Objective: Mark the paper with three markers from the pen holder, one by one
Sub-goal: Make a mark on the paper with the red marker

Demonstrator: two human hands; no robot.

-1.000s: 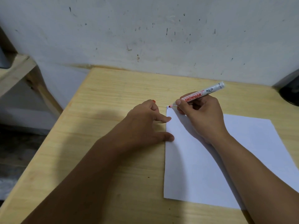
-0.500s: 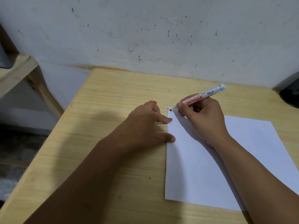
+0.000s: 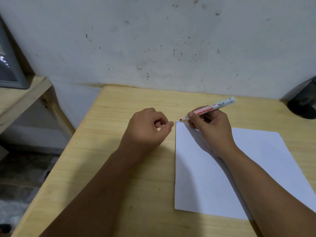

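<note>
A white sheet of paper [image 3: 239, 168] lies on the wooden table [image 3: 119, 168]. Small coloured marks [image 3: 177, 122] sit at its far left corner. My right hand [image 3: 212, 130] rests on the paper and grips a white marker with red lettering [image 3: 210, 109]. Its uncapped red tip is just above that corner. My left hand [image 3: 147, 129] hovers just left of the corner with its fingers curled in. Its fingertips are close to the marker tip. The red cap seen in it earlier is hidden inside the curl.
A dark round container [image 3: 304, 103] stands at the table's far right edge against the stained wall. A wooden shelf frame [image 3: 25, 96] stands to the left of the table. The table's left edge drops to the floor.
My left hand has lifted off the paper's edge and curled its fingers toward the marker tip. The marker tip has come up slightly from the corner.
</note>
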